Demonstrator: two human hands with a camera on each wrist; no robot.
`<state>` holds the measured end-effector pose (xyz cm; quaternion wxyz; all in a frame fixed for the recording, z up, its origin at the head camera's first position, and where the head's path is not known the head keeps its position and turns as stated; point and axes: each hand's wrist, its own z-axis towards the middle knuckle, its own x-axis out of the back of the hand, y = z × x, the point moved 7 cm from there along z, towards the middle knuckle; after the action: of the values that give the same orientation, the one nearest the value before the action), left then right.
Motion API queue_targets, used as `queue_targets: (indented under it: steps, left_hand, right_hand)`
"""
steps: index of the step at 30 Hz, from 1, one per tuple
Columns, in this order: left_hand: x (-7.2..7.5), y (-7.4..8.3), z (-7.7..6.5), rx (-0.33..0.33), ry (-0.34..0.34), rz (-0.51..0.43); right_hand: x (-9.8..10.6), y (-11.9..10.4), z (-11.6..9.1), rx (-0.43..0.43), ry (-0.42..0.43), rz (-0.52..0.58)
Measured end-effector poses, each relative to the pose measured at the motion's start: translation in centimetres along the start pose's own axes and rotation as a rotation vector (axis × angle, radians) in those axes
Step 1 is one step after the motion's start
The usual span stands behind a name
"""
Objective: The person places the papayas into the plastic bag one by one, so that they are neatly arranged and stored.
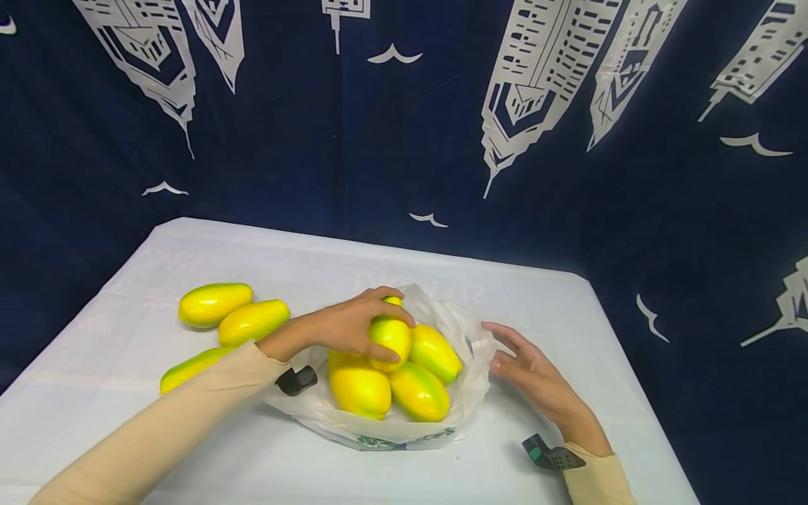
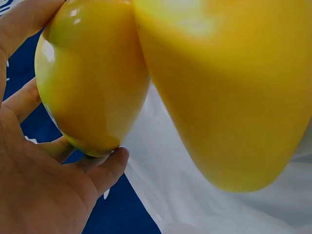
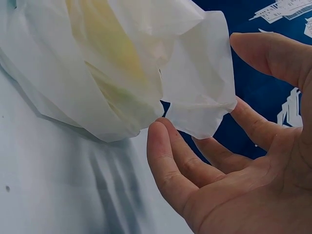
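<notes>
A glossy yellow mango (image 1: 390, 340) with green tints is in the grip of my left hand (image 1: 348, 324), whose fingers and thumb curve round it. It sits on top of several other mangoes (image 1: 360, 387) in a translucent white plastic bag (image 1: 344, 429) with its mouth spread wide. The left wrist view shows the held mango (image 2: 92, 78) beside a second, larger-looking mango (image 2: 234, 97). At the bag's right side, my right hand (image 1: 536, 379) has its fingers loosely bent. Fingertips touch or nearly touch the bag's edge (image 3: 204, 83) in the right wrist view, without a visible pinch.
Three loose mangoes lie left of the bag: one at the back (image 1: 214, 304), another beside it (image 1: 254, 322), and a third (image 1: 189, 368) partly behind my left forearm. White cloth covers the table (image 1: 543, 301). A dark blue curtain (image 1: 379, 154) with white building prints hangs behind.
</notes>
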<state>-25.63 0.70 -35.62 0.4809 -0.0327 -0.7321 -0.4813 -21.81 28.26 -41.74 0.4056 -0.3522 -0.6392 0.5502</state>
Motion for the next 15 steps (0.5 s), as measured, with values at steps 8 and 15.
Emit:
queue_targets:
  steps: [8, 15]
  left_hand:
    - [-0.76, -0.52, 0.53, 0.016, -0.02, 0.044]
    - [-0.97, -1.04, 0.42, 0.029, -0.024, 0.099]
  right_hand:
    - [-0.02, -0.03, 0.0, 0.008, -0.008, 0.014]
    - [0.08, -0.15, -0.07, 0.025, -0.018, 0.01]
